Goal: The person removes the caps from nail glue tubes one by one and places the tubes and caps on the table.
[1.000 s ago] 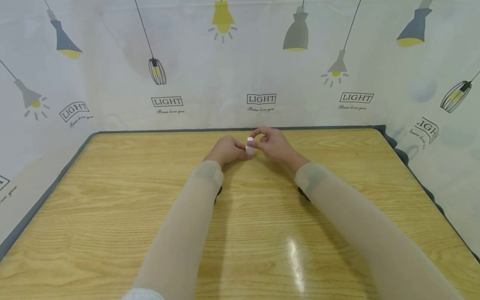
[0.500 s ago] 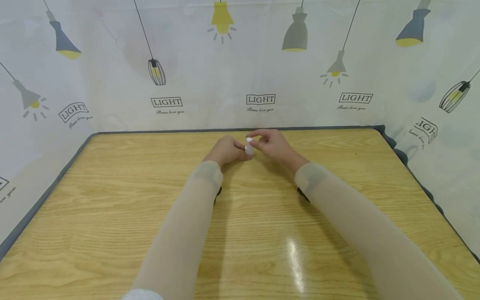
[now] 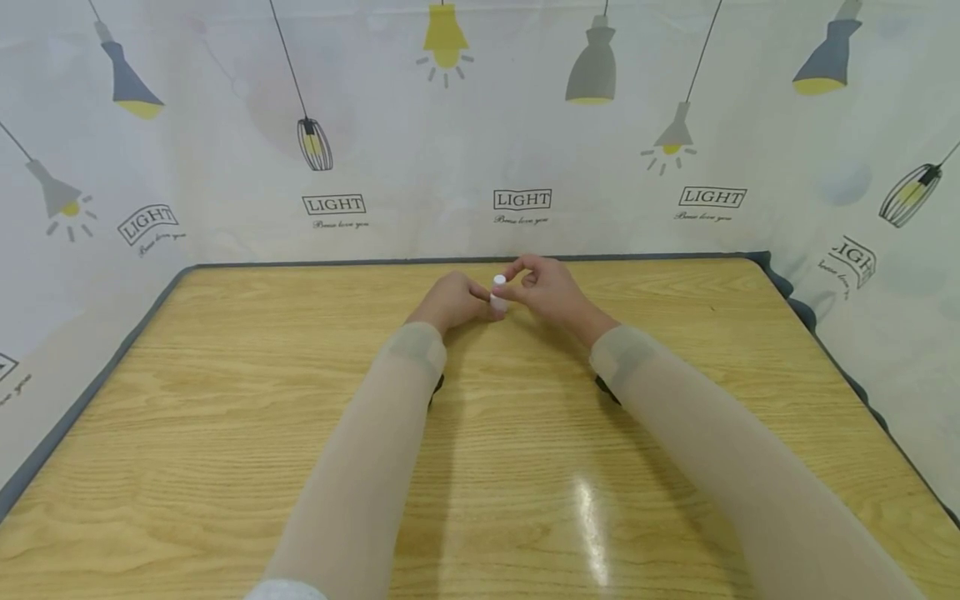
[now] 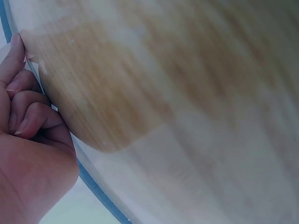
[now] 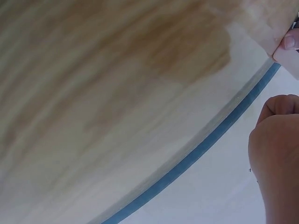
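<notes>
A small white bottle (image 3: pixel 498 304) with a white cap (image 3: pixel 499 280) stands upright near the far side of the table, between both hands. My left hand (image 3: pixel 453 300) grips its lower part from the left. In the left wrist view that hand (image 4: pixel 32 116) has its other fingers curled close over the tabletop. From the right, my right hand (image 3: pixel 551 292) pinches the bottle just below the cap's top, thumb in front and index finger behind. The right wrist view shows part of the white bottle (image 5: pixel 287 60) at its right edge, with the right hand (image 5: pixel 278 135) below it.
The wood-grain table (image 3: pixel 262 433) has a dark blue edge along the back and sides. A light curtain (image 3: pixel 420 150) printed with lamps and the word LIGHT hangs right behind and on both sides. Light sleeves (image 3: pixel 360 467) cover both forearms.
My right index finger and thumb have shifted around the cap: the index stretched forward over it half a second ago and is now bent back behind it. Left hand and bottle stay in place.
</notes>
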Demonstrator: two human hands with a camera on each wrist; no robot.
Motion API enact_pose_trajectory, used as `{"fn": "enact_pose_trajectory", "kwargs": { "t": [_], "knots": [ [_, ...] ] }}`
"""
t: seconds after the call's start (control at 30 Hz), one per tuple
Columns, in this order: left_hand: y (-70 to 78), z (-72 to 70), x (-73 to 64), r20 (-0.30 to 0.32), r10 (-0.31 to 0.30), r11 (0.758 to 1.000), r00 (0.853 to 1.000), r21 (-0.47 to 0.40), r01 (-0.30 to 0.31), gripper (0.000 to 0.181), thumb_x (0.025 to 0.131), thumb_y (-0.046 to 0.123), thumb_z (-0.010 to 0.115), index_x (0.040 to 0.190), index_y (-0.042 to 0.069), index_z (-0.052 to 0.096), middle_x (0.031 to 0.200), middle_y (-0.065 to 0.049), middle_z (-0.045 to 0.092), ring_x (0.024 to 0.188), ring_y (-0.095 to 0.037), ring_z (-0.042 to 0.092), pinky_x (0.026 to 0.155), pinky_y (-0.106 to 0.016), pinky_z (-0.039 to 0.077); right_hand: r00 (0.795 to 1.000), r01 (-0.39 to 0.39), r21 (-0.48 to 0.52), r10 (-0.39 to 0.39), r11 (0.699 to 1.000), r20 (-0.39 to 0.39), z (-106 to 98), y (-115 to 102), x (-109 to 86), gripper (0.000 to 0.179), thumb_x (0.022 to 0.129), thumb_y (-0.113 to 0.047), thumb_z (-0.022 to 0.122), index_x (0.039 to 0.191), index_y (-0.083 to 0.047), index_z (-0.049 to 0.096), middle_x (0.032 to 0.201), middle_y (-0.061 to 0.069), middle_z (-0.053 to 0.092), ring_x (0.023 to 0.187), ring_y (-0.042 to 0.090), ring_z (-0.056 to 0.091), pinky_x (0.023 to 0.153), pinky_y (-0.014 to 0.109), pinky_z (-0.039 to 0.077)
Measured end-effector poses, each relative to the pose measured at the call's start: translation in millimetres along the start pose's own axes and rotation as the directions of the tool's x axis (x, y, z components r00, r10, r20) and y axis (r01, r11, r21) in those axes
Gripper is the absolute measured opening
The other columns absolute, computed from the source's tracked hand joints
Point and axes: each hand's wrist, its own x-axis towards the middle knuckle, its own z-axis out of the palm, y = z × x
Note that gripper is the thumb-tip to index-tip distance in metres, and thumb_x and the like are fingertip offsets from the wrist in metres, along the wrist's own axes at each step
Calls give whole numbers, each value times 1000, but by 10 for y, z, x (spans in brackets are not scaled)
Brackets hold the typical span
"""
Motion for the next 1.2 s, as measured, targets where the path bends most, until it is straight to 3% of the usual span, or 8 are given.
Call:
{"fn": "enact_pose_trajectory", "kwargs": {
  "t": [0.2,0.5,0.7,1.07,1.2],
  "knots": [
    [-6,2,6,3,0,1000,1000,2,0,35,90,38,87,118,17,83,136,-2,75,129,-23,62,119,-46,46,1000,16,-5,-16,1000,13,-1,8,4,31,98,-39,78,118,-16,73,55,-8,34,49,10,29,49,25,28],
    [23,-7,-20,11,-18,1000,1000,5,18,37,91,38,87,121,17,82,143,-3,71,137,-25,59,123,-46,43,992,126,-20,-126,992,-1,20,30,1,24,102,-27,75,121,-13,74,54,-9,33,48,10,28,49,24,25],
    [34,-5,-31,10,-18,1000,1000,0,18,37,91,38,87,121,17,82,143,-3,71,137,-25,59,123,-47,42,988,152,-37,-152,988,-10,29,34,4,24,103,-23,73,123,-11,75,53,-10,33,48,9,28,49,24,26],
    [22,6,-29,1,-16,1000,1000,-13,16,33,90,40,87,116,19,84,139,-2,73,131,-23,60,121,-46,45,999,45,30,-45,999,9,11,26,7,31,96,-32,80,122,-16,76,58,-9,30,52,10,26,51,25,26],
    [16,11,-17,-3,-13,1000,1000,-9,13,34,90,39,87,117,18,84,139,-2,73,131,-23,61,121,-46,45,999,38,28,-39,999,7,8,23,11,29,97,-31,79,123,-17,77,58,-9,31,52,10,27,51,24,26]
  ]
}}
